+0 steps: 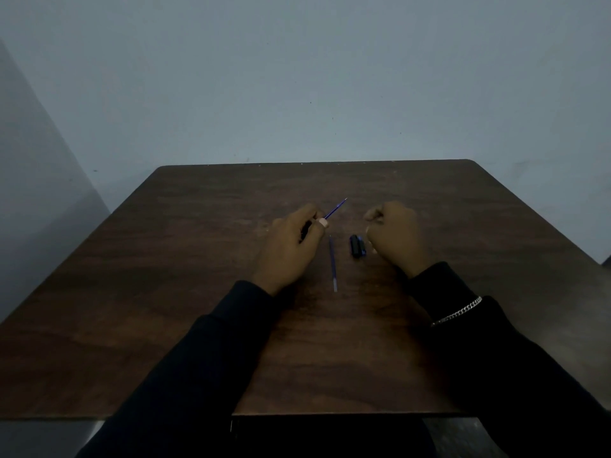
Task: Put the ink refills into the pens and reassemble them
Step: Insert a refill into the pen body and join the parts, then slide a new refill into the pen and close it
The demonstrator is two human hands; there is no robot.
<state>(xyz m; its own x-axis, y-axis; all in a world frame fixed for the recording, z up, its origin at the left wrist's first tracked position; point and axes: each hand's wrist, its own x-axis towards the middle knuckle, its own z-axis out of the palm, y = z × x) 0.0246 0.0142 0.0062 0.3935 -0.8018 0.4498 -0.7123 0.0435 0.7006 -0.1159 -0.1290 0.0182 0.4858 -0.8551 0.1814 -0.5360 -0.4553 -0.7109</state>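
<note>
The left hand [291, 246] pinches a dark pen barrel [305, 228], with a thin blue refill [335, 209] jutting far-right from it; it wants sliding in straight, unbent. The right hand [395, 236] is curled (holding anything? I cannot tell). A second slim refill [333, 264] lies between the hands on the wood-grain table [198, 259], beside stubby dark pen parts [357, 246].

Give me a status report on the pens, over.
Left hand grips pen barrel, refill sticking out. Right hand curled, contents unclear. Second refill and dark pen parts lie between the hands. No obstruction seen.
</note>
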